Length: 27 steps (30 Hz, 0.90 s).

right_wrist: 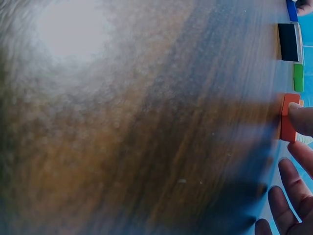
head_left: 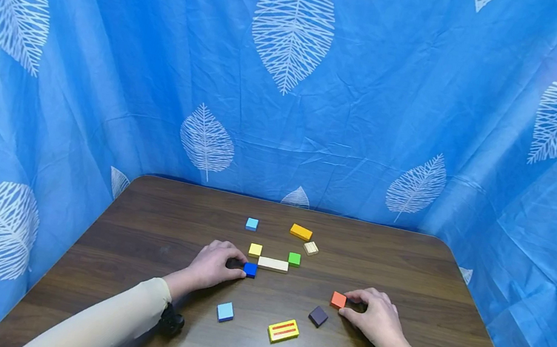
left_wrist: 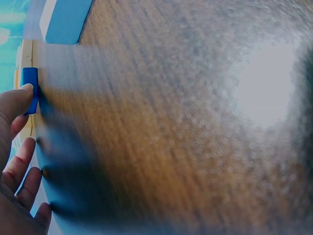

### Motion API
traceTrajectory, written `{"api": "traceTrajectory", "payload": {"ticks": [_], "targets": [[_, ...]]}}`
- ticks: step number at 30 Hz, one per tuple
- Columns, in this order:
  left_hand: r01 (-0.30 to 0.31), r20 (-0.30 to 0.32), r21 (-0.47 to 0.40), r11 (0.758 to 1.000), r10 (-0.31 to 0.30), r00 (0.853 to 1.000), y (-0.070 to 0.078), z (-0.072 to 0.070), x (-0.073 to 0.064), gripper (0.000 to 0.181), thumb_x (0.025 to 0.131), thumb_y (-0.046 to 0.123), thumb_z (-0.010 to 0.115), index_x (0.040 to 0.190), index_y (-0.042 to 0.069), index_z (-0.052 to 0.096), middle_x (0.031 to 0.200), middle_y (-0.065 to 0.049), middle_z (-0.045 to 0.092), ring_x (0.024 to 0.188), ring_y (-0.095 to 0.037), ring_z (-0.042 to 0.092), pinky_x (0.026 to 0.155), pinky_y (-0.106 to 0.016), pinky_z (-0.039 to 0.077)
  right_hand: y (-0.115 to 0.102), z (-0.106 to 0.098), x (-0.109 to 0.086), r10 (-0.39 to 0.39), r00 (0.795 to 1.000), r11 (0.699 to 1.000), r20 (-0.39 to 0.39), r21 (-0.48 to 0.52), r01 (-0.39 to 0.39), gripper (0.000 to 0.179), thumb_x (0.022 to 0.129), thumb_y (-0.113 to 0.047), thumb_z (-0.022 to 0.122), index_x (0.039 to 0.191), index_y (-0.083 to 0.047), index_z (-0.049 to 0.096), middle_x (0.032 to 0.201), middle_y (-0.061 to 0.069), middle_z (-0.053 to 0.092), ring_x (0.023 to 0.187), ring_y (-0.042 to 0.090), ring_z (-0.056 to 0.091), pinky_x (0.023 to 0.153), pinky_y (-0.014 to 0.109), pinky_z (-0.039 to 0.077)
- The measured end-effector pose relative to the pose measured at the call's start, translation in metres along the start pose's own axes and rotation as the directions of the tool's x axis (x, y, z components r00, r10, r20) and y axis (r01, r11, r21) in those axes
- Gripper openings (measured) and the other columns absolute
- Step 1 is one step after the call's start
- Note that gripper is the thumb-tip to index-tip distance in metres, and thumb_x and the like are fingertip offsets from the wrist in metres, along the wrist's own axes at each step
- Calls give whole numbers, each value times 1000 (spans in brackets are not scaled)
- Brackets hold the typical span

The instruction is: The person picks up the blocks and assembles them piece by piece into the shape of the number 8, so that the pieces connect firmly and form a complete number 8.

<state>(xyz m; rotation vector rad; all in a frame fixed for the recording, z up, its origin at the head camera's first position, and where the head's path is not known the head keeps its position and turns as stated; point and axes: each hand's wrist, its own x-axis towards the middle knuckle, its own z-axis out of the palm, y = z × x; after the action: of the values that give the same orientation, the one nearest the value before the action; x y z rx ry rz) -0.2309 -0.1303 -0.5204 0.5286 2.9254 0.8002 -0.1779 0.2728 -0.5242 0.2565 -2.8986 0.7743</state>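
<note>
My left hand [head_left: 214,265] pinches a dark blue block [head_left: 250,270] between thumb and finger, at the left end of a long cream block [head_left: 273,265]. In the left wrist view the thumb lies on the near face of that block [left_wrist: 30,91]. Farther right, my right hand [head_left: 377,318] pinches an orange-red block [head_left: 338,300], and its other fingers spread loosely in the right wrist view. A yellow block [head_left: 255,250] and a green block [head_left: 294,259] sit just behind the cream one. Close to the right hand lies a black block [head_left: 318,316].
Toward the back of the brown table [head_left: 183,213] lie a light blue block [head_left: 251,224], an orange block [head_left: 301,232] and a small beige ridged block [head_left: 311,248]. Nearer the front are another light blue block [head_left: 225,312] and a yellow block with red stripes [head_left: 283,331]. Blue leaf-print curtains [head_left: 359,89] surround the table.
</note>
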Motion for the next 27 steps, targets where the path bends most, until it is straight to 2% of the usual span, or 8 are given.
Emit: {"api": "traceTrajectory", "payload": {"ticks": [27], "targets": [[0,-1,-13,1000,0,1000,0,-1,-1,24,90,38,79,110,26,76,116,2,65,119,-29,53,103,-55,39,-2,1,-1,12,1000,1000,3,-1,-12,25,79,-34,89,100,-27,78,102,-8,69,103,25,60,85,52,41]]}}
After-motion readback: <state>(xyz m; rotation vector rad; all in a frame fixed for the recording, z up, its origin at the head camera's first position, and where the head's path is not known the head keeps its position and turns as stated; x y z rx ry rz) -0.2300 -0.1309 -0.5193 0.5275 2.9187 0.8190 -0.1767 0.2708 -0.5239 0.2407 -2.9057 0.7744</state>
